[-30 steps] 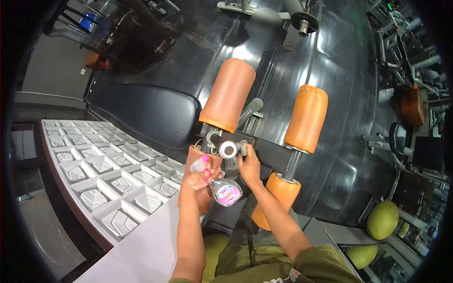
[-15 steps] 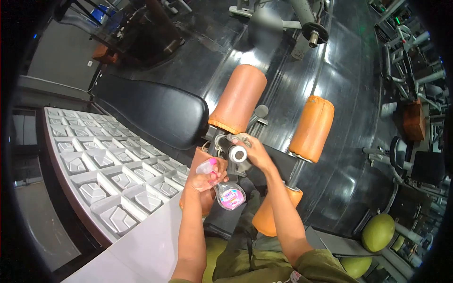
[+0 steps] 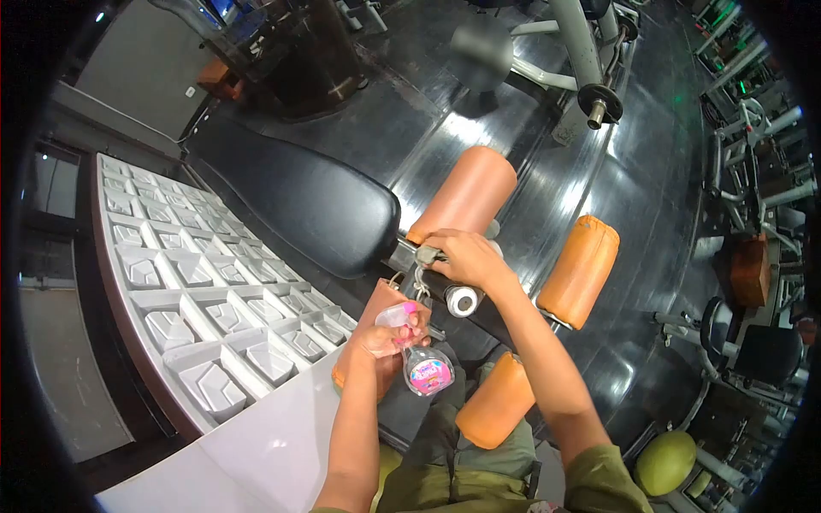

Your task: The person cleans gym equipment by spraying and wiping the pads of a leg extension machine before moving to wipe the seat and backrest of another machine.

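Observation:
My left hand (image 3: 402,333) is wrapped round the neck of a clear spray bottle (image 3: 428,373) with a pink trigger head and a pink label. My right hand (image 3: 469,259) is curled over the frame of an exercise bench, pressing a greyish cloth (image 3: 430,256) whose edge shows by the fingers. Just below that hand juts a black handle (image 3: 443,288) with a white round end. A brown foam roller (image 3: 469,192) lies beyond my right hand. Behind the bottle is another brown roller (image 3: 382,309).
The black padded bench (image 3: 299,192) stretches to the upper left. Two orange rollers, a farther one (image 3: 580,272) and a nearer one (image 3: 496,402), sit at right. A white patterned panel (image 3: 214,286) stands at left. A weight machine (image 3: 581,51) is at the top.
My right hand has moved off the handle's side and up over the frame near the brown roller, with the cloth. My left hand still holds the spray bottle. The view has shifted slightly.

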